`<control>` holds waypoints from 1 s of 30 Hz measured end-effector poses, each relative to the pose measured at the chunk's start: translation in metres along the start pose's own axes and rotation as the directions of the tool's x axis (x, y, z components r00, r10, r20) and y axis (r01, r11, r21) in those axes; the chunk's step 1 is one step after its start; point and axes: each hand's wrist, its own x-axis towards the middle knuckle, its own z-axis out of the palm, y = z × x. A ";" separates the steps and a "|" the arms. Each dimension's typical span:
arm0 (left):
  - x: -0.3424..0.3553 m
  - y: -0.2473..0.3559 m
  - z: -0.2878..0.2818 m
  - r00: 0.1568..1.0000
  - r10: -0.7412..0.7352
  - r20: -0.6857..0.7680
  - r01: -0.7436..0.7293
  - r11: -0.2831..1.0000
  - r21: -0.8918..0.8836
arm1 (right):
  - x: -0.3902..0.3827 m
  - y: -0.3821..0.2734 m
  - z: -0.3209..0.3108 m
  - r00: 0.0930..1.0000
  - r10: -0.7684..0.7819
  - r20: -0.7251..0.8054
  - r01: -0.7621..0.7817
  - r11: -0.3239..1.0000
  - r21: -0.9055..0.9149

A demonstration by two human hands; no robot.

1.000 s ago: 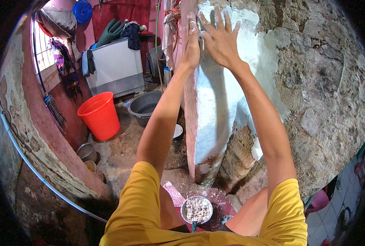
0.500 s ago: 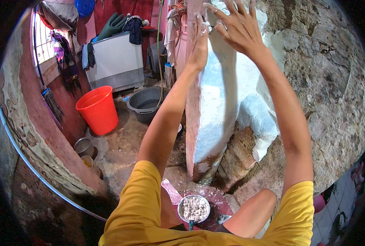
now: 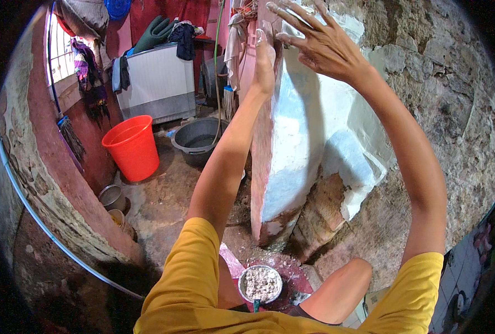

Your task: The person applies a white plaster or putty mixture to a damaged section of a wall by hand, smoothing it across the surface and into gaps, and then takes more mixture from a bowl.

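Both my arms reach up to the corner of a wall [image 3: 292, 150] coated with white and pale-blue plaster. My left hand [image 3: 265, 65] rests along the pink side of that corner, fingers pointing upward, with white paste on the fingertips. Just right of the edge, my right hand [image 3: 326, 47] has its fingers spread toward the corner, smeared with white as well. Neither hand shows a tool. Between my knees on the floor sits a round bowl [image 3: 241, 284] of lumpy white paste [image 3: 261, 283], with a green handle [image 3: 257, 305] at its near rim.
Bare rough wall [image 3: 436, 100] continues at right. Left of the corner stand a red bucket [image 3: 130, 147], a dark grey basin [image 3: 194, 142] and a white washing machine [image 3: 157, 80] with clothes on it. A blue hose [image 3: 41, 222] runs along the left. Metal pots [image 3: 113, 197] lie by the low wall.
My right hand has shifted left toward the corner edge, its elbow swinging outward to the right. My left hand has slipped slightly left along the pink side.
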 end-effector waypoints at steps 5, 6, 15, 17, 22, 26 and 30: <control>-0.003 -0.004 -0.012 0.986 -0.156 0.063 0.156 0.988 -0.004 | 0.003 0.013 -0.001 1.000 -0.012 0.015 0.011 0.998 0.065; -0.003 -0.005 -0.012 0.986 -0.154 0.059 0.154 0.988 -0.002 | 0.005 0.016 -0.003 1.000 -0.014 0.021 0.012 0.998 0.064; -0.002 -0.016 -0.019 0.992 -0.062 -0.111 0.065 0.998 0.023 | 0.017 0.038 0.000 0.999 0.033 0.043 -0.031 0.998 -0.054; -0.003 -0.017 -0.021 0.985 -0.093 -0.148 0.099 0.994 0.040 | 0.019 0.034 -0.002 0.996 0.063 0.064 -0.056 0.993 -0.102; -0.005 -0.008 -0.012 0.984 -0.096 -0.150 0.126 0.971 0.205 | 0.005 0.020 0.004 0.999 0.000 -0.037 0.003 0.998 0.068; -0.004 -0.006 -0.013 0.996 -0.075 0.056 0.067 0.990 0.127 | -0.008 -0.003 -0.004 0.995 0.098 0.010 -0.098 0.983 0.156; -0.003 -0.008 -0.012 0.996 -0.075 0.047 0.068 0.989 0.133 | -0.026 -0.011 0.014 0.926 0.376 -0.027 -0.366 0.913 0.182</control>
